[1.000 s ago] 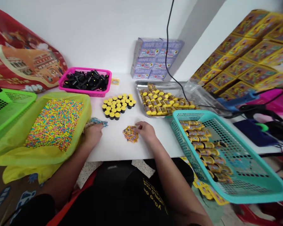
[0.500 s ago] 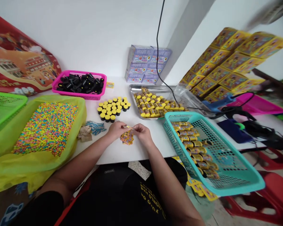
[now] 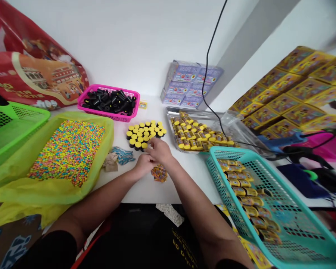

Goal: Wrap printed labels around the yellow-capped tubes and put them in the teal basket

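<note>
My right hand (image 3: 160, 151) reaches over the front edge of a cluster of small black tubs with yellow caps (image 3: 140, 139). Its fingers are bent together at the nearest tubs; whether one is between them is hidden. Just below and to the left, my left hand (image 3: 143, 166) is closed, its fingertips partly covered by the right hand, and what it holds does not show. A small pile of printed yellow-and-orange labels (image 3: 159, 173) lies on the white table (image 3: 140, 190) below my right wrist.
Candy beads (image 3: 70, 149) fill a yellow-lined bin at left. A pink basket (image 3: 108, 114) holds black tubs. Labelled tubs lie in a metal tray (image 3: 169, 112) and a teal basket (image 3: 294, 201). A crumpled cloth (image 3: 123, 155) lies left of my hands. A black cable (image 3: 207, 63) hangs behind.
My hands were together over the labels, pinching one. The right hand has moved away to the tubs, crossing above the left, which stays near the pile. The view has shifted left.
</note>
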A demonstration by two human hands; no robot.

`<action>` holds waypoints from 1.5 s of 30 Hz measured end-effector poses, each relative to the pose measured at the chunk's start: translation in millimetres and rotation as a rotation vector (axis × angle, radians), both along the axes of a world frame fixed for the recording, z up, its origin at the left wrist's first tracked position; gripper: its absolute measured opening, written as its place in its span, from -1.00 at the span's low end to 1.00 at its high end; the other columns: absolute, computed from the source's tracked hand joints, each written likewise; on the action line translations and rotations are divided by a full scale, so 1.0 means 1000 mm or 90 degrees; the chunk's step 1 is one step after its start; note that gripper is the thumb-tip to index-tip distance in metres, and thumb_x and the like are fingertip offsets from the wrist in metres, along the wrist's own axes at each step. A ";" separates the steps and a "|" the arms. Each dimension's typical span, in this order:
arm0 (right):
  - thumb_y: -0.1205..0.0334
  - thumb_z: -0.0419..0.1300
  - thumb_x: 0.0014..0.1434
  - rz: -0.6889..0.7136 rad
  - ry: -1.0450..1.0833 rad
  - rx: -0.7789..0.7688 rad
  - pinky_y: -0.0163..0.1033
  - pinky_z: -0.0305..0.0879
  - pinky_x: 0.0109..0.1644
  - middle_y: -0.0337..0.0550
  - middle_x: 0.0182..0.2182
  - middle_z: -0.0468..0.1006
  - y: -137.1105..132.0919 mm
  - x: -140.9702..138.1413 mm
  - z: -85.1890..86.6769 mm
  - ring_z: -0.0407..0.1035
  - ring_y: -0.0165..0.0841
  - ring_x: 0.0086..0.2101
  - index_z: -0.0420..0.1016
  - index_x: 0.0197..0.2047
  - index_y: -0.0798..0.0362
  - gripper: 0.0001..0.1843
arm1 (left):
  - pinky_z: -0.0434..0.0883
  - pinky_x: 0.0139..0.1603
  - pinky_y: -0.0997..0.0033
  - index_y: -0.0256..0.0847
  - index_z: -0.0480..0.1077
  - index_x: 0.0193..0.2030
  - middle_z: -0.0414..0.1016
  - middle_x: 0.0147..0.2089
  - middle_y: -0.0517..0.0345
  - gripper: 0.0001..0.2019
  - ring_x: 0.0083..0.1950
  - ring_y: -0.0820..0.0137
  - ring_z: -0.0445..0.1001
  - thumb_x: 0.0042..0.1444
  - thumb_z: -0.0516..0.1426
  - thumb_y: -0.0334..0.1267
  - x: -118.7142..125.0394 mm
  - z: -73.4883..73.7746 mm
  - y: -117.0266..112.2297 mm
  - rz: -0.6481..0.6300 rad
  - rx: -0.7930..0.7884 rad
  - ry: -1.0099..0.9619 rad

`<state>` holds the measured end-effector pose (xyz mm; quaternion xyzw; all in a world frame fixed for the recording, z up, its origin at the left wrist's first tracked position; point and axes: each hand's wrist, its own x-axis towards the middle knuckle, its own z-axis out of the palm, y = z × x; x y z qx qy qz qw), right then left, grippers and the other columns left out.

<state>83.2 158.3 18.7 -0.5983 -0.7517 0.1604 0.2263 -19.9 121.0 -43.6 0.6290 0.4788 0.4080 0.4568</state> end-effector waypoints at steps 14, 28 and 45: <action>0.04 0.36 -0.09 -0.117 0.255 -0.007 -0.28 0.12 -0.44 -0.30 -0.58 0.41 -0.014 0.038 0.029 0.28 -0.39 -0.54 0.45 -0.36 0.04 -0.70 | 0.18 -0.44 0.47 -0.22 0.27 -0.61 0.28 -0.57 0.31 -0.71 -0.49 0.49 0.24 -0.11 0.33 -0.29 -0.005 0.014 -0.006 0.012 0.075 0.025; 0.14 0.40 -0.20 -0.053 0.516 -0.149 -0.30 0.15 -0.49 -0.32 -0.59 0.44 -0.067 0.075 0.012 0.24 -0.46 -0.57 0.48 -0.45 0.06 -0.74 | 0.24 -0.41 0.47 -0.20 0.31 -0.55 0.30 -0.49 0.27 -0.78 -0.45 0.50 0.28 -0.05 0.29 -0.29 -0.005 0.022 -0.015 -0.055 0.197 0.023; 0.15 0.39 -0.19 -0.044 0.611 -0.205 -0.34 -0.01 -0.59 -0.32 -0.64 0.45 -0.072 0.077 0.015 0.18 -0.51 -0.66 0.51 -0.44 0.08 -0.76 | 0.26 -0.49 0.52 -0.26 0.37 -0.51 0.38 -0.53 0.25 -0.69 -0.50 0.52 0.32 -0.18 0.37 -0.13 -0.004 0.014 -0.009 -0.098 0.021 -0.123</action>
